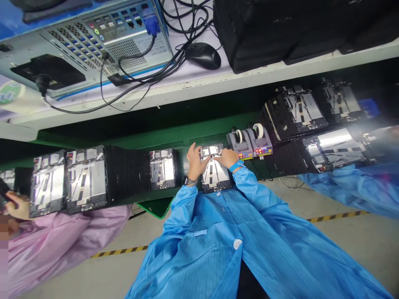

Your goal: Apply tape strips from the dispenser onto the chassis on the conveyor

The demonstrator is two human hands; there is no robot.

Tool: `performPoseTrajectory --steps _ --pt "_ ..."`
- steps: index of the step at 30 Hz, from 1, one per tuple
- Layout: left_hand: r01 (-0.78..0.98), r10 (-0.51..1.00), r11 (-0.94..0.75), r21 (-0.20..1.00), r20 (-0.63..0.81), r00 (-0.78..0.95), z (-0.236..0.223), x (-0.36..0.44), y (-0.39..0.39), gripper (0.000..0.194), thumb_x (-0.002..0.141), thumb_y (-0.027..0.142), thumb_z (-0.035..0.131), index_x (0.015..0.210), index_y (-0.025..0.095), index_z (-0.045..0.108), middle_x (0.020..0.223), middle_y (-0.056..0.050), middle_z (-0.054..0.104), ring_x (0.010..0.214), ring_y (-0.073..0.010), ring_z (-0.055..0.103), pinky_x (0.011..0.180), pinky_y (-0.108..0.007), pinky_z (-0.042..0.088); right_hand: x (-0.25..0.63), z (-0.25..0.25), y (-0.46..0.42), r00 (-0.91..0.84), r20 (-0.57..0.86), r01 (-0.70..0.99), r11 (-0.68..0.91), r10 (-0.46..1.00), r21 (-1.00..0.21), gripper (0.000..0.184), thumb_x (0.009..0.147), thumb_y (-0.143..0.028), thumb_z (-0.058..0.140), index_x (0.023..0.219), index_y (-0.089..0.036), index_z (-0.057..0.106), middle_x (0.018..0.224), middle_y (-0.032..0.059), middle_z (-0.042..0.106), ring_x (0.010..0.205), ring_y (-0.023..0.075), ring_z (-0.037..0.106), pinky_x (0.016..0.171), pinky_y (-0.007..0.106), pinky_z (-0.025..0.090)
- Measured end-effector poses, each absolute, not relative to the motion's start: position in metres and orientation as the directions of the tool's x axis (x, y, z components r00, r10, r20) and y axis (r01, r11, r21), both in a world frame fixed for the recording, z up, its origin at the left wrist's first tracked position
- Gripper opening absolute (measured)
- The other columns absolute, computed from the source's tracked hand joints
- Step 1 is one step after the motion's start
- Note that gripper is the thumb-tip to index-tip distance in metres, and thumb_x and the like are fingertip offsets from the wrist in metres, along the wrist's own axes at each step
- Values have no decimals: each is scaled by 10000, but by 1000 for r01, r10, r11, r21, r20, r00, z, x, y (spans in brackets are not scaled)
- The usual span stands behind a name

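Observation:
An opened tablet-like device (215,173) with silver plates and black strips lies on the green bench in front of me. My left hand (195,161) rests on its left edge with the fingers spread and flat. My right hand (227,157) presses on the device's top end with the fingers curled down together; whether anything small is under them is hidden. Both arms wear blue sleeves, with a dark watch on the left wrist and a blue band on the right.
Two tape dispensers (249,143) stand just right of the device. Another device (162,169) and a black tray stack (124,172) lie to the left. A person in pink (46,241) works at far left, a blue sleeve (352,187) at right. Computer case (93,41) and mouse (202,55) sit on the shelf above.

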State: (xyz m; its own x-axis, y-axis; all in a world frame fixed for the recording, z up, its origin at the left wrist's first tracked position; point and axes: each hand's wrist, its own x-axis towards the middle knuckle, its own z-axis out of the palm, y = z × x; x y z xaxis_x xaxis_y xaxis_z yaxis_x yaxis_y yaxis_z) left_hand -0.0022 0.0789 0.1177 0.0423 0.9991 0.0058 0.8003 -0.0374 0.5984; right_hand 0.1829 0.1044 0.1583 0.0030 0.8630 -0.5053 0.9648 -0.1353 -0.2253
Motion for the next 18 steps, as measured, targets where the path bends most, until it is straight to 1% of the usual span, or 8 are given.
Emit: performPoseTrajectory --steps 1,3,6,8,10,13,15,18 --pt "798 1000 7 602 -10 -2 113 -7 70 694 870 442 716 1471 243 430 1669 -150 256 1555 -313 240 1243 -498 245 184 160 104 8 -509 963 -143 861 -226 553 903 -641 655 1118 -141 750 1114 212 757 1083 301 716 865 324 510" --pt "771 992 122 626 -63 -107 101 -12 55 819 860 471 728 1532 229 328 1678 -182 211 1572 -321 209 1252 -505 235 182 162 103 4 -508 959 -147 861 -241 572 905 -664 641 1101 -139 756 1106 210 759 1092 297 713 863 313 506" --pt "653 959 274 706 -155 -236 81 -11 44 865 864 444 734 1550 203 268 1639 -206 286 1549 -297 285 1245 -465 292 176 163 103 -8 -508 954 -145 862 -262 583 895 -670 655 1091 -131 756 1116 221 753 1104 299 706 868 311 498" --pt "546 930 359 757 -240 -278 70 -9 43 844 874 425 729 1544 200 267 1592 -200 377 1486 -269 405 1198 -420 384 174 160 104 8 -504 955 -156 863 -251 574 896 -662 657 1082 -129 755 1115 228 749 1092 310 707 861 325 496" --pt "456 899 433 777 -335 -283 65 -6 44 769 907 424 693 1531 222 292 1545 -174 461 1416 -243 501 1141 -395 458 179 155 103 38 -489 957 -173 871 -233 545 913 -645 640 1067 -134 751 1099 224 749 1068 320 709 849 342 495" --pt "417 884 468 779 -401 -242 63 -3 45 614 981 421 585 1515 256 330 1507 -125 533 1381 -206 545 1121 -384 486 197 145 93 52 -445 949 -182 894 -256 460 946 -588 612 1061 -160 734 1056 188 754 1029 312 706 847 352 487" --pt "428 890 457 780 -400 -220 63 -2 44 565 1015 423 517 1524 260 333 1514 -106 537 1387 -187 540 1134 -376 476 213 135 79 54 -393 926 -194 918 -325 403 973 -539 582 1107 -182 712 1043 150 751 1021 290 693 866 349 482" --pt "399 887 462 792 -403 -227 65 -3 39 552 1038 451 447 1542 253 343 1535 -92 525 1400 -174 527 1153 -362 456 230 117 47 73 -297 839 -220 952 -498 387 990 -477 549 1226 -198 675 1095 113 724 1065 259 654 931 350 480"
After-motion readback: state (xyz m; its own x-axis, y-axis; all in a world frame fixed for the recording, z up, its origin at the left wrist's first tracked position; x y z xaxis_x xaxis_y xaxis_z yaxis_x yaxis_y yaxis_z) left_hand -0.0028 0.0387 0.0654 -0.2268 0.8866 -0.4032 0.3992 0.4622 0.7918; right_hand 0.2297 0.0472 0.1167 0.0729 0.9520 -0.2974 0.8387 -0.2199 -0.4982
